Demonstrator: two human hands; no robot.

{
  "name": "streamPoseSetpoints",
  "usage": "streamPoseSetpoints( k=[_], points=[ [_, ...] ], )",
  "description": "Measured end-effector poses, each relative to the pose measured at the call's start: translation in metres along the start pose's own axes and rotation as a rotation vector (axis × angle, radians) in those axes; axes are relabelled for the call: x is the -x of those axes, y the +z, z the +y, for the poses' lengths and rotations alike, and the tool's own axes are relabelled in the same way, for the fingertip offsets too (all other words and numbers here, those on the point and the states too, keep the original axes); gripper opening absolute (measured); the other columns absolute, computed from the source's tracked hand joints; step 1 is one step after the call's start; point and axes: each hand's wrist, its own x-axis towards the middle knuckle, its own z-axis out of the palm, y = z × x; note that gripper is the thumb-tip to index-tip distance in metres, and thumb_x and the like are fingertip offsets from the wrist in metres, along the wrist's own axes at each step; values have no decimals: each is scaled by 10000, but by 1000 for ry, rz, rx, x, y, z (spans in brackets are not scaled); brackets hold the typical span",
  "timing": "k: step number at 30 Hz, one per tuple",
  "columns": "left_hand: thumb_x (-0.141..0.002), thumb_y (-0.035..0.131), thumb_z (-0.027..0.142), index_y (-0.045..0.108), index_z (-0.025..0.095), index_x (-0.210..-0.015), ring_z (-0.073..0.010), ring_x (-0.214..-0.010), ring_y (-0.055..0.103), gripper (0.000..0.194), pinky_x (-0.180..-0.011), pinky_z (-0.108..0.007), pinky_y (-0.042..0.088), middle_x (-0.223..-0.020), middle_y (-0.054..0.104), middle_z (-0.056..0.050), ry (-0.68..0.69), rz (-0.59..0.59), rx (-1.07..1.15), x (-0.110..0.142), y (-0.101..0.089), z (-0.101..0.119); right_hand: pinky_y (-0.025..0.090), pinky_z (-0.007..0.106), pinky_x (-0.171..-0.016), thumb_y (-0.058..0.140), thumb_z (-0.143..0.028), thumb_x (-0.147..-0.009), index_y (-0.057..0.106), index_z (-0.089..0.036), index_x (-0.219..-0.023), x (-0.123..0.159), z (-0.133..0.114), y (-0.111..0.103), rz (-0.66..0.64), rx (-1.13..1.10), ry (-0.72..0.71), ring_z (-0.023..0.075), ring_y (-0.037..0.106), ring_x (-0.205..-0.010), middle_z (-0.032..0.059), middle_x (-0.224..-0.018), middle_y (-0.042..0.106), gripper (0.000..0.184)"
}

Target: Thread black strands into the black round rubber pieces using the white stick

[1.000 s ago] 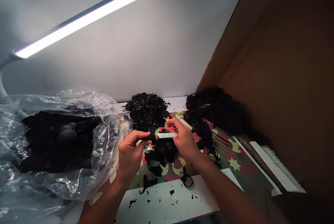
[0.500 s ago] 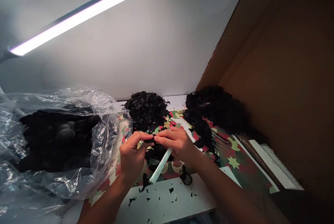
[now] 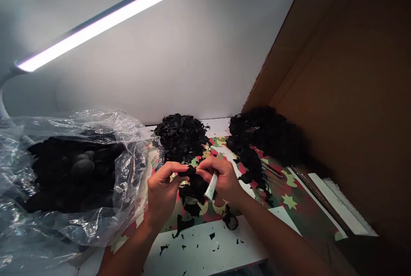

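Observation:
Between the thumb and forefinger of my left hand is a small black piece, its shape mostly hidden by the fingers. My right hand is closed around a white, flat stick, whose end points down toward me. The right thumb and forefinger come together beside the black piece; whether they pinch a bit of it is unclear. Below both hands lies a loose heap of black scraps on a camouflage-patterned cover with stars.
A clear plastic bag of black discs sits at left. Black scrap piles stand at the back middle and right. A thin metal tool lies at right. Crumbs dot the white board. A lamp hangs above; cardboard rises at right.
My right hand brought its fingers to the black piece, and the white stick turned from level to pointing down, then swung nearer the right palm. My left hand stayed nearly still.

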Motion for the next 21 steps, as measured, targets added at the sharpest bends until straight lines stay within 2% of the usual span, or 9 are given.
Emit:
streamPoseSetpoints(
  k=[3, 6, 8, 10, 12, 14, 16, 20, 21],
  points=[
    [-756, 690, 21, 770, 244, -857, -154, -832, 698, 257, -739, -240, 577, -875, 759, 11, 14, -6, -1, 0, -1, 1, 430, 239, -523, 646, -323, -921, 690, -210, -805, -3, -5, -2, -24, -86, 173, 126, 584, -561, -3, -682, 693, 168],
    [-765, 680, 7, 764, 254, -884, -150, -841, 692, 287, -743, -238, 572, -888, 753, 18, 24, -8, -1, 0, -1, -1, 466, 253, -597, 560, -407, -964, 695, -204, -766, -4, -9, -3, -39, -155, 206, 145, 626, -633, 12, -697, 706, 314],
    [-778, 694, 22, 758, 264, -918, -154, -859, 685, 287, -770, -251, 567, -902, 747, 19, 46, -26, -40, -1, -1, -4, 469, 260, -620, 593, -452, -935, 701, -202, -771, -2, -8, -3, -74, -181, 227, 155, 633, -660, 12, -704, 706, 318],
    [-798, 718, 66, 745, 274, -1001, -167, -898, 680, 292, -818, -280, 563, -951, 742, 10, 69, -91, -116, -3, -1, -9, 460, 262, -614, 671, -460, -874, 704, -200, -789, -2, -3, -2, -132, -174, 273, 159, 626, -662, 6, -714, 707, 276],
    [-817, 736, 126, 686, 284, -1180, -188, -975, 673, 399, -875, -321, 561, -1115, 713, -23, 86, -146, -192, -5, 0, -16, 450, 262, -615, 686, -430, -861, 696, -196, -762, -9, 6, -1, -165, -108, 331, 157, 620, -661, 2, -713, 708, 254],
    [-835, 737, 184, 565, 285, -1354, -214, -1069, 652, 556, -929, -367, 555, -1315, 617, -71, 99, -134, -258, -9, 0, -25, 454, 263, -635, 634, -388, -904, 683, -188, -726, -28, 20, 1, -142, -5, 388, 154, 624, -664, 1, -704, 715, 273],
    [-854, 726, 232, 508, 272, -1398, -243, -1132, 624, 588, -966, -413, 536, -1364, 567, -98, 110, -111, -336, -12, -2, -33, 477, 268, -667, 609, -354, -931, 687, -174, -764, -57, 35, 4, -93, 121, 450, 156, 639, -682, 7, -724, 728, 257],
    [-924, 637, 259, 653, 238, -1154, -267, -1137, 607, 232, -987, -456, 495, -1178, 647, -82, 126, -202, -468, -15, -3, -44, 540, 344, -854, 515, -344, -1017, 684, -130, -1048, -126, 67, 21, -88, 212, 519, 204, 668, -941, 60, -998, 731, 274],
    [-934, 618, 256, 671, 233, -1097, -263, -1121, 610, 173, -979, -451, 494, -1151, 654, -79, 130, -232, -479, -15, -3, -45, 554, 387, -879, 559, -346, -1003, 656, -133, -1142, -139, 75, 26, -109, 236, 545, 226, 661, -1005, 74, -1116, 696, 273]
  ],
)
